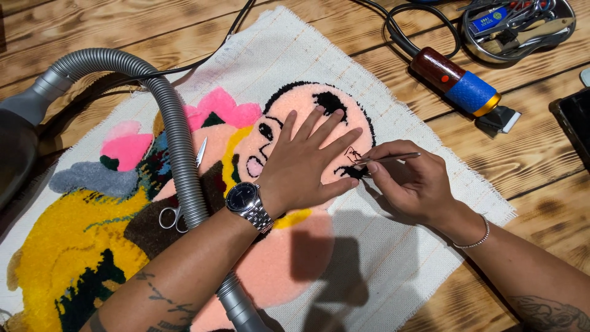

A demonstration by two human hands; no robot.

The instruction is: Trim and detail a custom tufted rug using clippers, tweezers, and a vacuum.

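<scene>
A tufted rug [289, 258] on white backing cloth lies on a wooden table, showing a peach cartoon face with black hair, pink, yellow and grey patches. My left hand [307, 160] lies flat with fingers spread on the peach face; a watch [246, 200] sits on its wrist. My right hand [409, 181] pinches thin metal tweezers [390, 158], their tips at a black yarn patch [353, 171] by the left fingertips.
A grey vacuum hose [178, 135] curves across the rug over my left arm. Scissors [178, 209] lie beside it. A corded tool with red and blue handle [458, 83] lies at the back right, near a metal tray [522, 27] of tools.
</scene>
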